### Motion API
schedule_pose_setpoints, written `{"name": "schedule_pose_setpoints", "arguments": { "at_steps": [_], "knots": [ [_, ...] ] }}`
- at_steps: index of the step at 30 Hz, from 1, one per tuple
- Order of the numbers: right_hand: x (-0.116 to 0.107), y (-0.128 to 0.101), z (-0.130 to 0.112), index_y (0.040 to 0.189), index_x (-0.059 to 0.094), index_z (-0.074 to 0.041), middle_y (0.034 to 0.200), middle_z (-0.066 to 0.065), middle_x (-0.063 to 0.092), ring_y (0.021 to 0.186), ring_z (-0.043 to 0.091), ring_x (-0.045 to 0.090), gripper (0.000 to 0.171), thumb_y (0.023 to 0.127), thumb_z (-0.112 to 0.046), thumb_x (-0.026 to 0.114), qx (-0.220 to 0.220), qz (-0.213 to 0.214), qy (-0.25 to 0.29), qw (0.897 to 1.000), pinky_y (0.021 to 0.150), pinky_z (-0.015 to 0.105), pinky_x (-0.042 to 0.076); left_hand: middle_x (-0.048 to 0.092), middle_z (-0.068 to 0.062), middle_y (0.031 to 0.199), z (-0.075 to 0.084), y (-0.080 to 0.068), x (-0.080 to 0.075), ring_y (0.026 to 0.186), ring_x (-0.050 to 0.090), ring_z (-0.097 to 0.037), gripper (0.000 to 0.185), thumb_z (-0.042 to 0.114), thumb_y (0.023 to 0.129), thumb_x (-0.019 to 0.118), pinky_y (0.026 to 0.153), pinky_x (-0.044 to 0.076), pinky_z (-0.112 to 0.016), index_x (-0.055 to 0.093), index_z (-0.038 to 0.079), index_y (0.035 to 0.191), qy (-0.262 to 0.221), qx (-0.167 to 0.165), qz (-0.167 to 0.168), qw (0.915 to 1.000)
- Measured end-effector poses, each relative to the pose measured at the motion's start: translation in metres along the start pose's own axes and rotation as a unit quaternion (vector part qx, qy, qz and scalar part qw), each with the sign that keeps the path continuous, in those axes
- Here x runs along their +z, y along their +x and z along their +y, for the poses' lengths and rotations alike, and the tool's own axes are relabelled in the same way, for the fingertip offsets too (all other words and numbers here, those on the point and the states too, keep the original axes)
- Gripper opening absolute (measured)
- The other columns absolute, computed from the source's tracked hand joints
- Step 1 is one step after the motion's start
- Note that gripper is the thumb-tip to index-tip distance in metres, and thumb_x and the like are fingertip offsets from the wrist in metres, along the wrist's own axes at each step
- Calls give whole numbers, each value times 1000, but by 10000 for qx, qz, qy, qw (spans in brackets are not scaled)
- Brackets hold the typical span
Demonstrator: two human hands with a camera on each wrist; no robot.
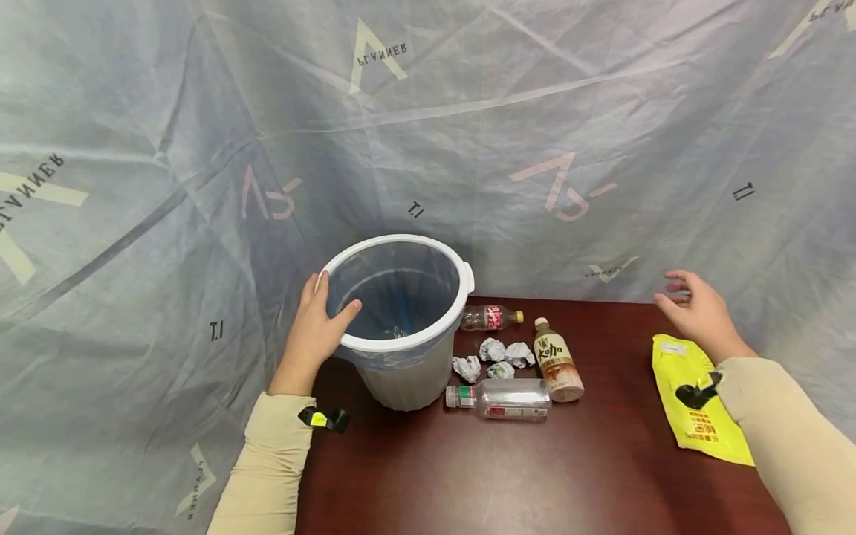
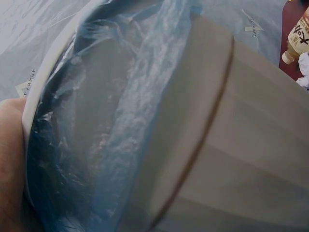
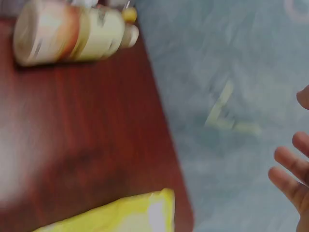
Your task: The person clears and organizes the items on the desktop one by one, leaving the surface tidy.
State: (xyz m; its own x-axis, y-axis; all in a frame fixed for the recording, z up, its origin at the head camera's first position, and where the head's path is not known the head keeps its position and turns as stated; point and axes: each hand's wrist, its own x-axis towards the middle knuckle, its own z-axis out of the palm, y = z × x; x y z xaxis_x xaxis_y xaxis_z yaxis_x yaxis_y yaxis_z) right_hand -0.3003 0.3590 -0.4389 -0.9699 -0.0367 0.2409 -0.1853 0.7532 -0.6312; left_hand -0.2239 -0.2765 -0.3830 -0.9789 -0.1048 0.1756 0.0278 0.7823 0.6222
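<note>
Bin (image 1: 408,383): left hand (image 1: 314,327) grips rim (image 1: 389,345) — likely for steadiness.
Right hand (image 1: 698,308): wide, empty, near yellow packet (image 1: 674,371).
Clear bottle (image 1: 518,397): right of bin — perhaps for easy reach.

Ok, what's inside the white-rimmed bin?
A bluish plastic liner shows inside the bin. Its near rim hides part of the bottom, so I can't tell what lies there.

A creased grey cloth (image 1: 455,111), printed with flipped PLANNER lettering (image 1: 383,55) and pale marks (image 1: 40,190), hangs behind and left of the glossy reddish-brown desk (image 1: 535,475).
</note>
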Motion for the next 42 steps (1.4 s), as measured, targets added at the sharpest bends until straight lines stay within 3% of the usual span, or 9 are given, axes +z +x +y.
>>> {"name": "schedule_pose_setpoints", "arguments": {
  "at_steps": [10,15,20,25,26,28,35,38,42],
  "knots": [
    [6,-41,91,149,40,7,135,43,43,116,62,43,63,104,-36,54,348,156,-632,9973,86,73,36,1,-12,170,3,4,-2,152,16,-44,93,58,97,56,115,24,-66,9,12,164,1,66,18,10000],
    [7,-65,124,156,25,6,142,49,31,122,69,29,77,104,-45,50,923,-261,-850,9918,87,79,31,2,-12,170,4,4,-3,152,17,-43,93,58,97,56,115,24,-65,10,12,164,12,96,28,9999],
    [6,-85,149,155,16,11,127,53,39,108,69,41,90,101,-53,50,1284,-753,-1369,9793,82,74,39,2,-12,170,5,4,-3,152,17,-43,92,57,98,56,115,24,-65,10,12,164,-9,98,27,9999],
    [17,-96,166,156,5,7,125,56,33,108,70,36,107,94,-67,52,1732,-1434,-1670,9600,82,75,40,2,-12,170,3,6,-2,151,18,-44,92,58,98,55,115,24,-65,10,13,164,-24,130,46,9999],
    [19,-98,166,157,2,5,130,58,24,113,73,28,110,93,-68,54,1842,-1619,-1656,9552,85,77,37,2,-12,170,3,6,-2,151,18,-44,92,58,97,55,115,24,-65,10,13,164,-27,134,48,9999],
    [26,-102,163,157,1,3,129,57,23,113,72,27,111,92,-68,56,1949,-1708,-1719,9504,86,77,36,2,-12,170,3,7,-2,151,18,-44,92,59,97,55,115,24,-65,11,13,164,-22,145,53,9999],
    [23,-106,89,156,-2,2,130,59,7,119,76,14,114,88,-57,68,2452,-2037,-1289,9390,92,79,25,2,-13,170,3,7,-2,151,18,-44,92,57,97,56,116,24,-65,12,13,164,-44,128,54,9999],
    [26,-102,85,156,1,3,131,58,7,120,76,12,115,86,-57,71,2364,-2170,-1246,9389,91,81,22,2,-13,170,2,6,-2,151,18,-44,91,56,97,56,116,24,-65,12,13,164,-49,120,49,9999],
    [32,-101,84,154,12,6,126,55,15,115,72,21,114,83,-58,73,2243,-2300,-1270,9384,87,79,27,3,-13,170,1,6,-1,151,19,-44,91,56,97,57,115,24,-65,13,12,164,-34,122,52,9999]
  ]
}}
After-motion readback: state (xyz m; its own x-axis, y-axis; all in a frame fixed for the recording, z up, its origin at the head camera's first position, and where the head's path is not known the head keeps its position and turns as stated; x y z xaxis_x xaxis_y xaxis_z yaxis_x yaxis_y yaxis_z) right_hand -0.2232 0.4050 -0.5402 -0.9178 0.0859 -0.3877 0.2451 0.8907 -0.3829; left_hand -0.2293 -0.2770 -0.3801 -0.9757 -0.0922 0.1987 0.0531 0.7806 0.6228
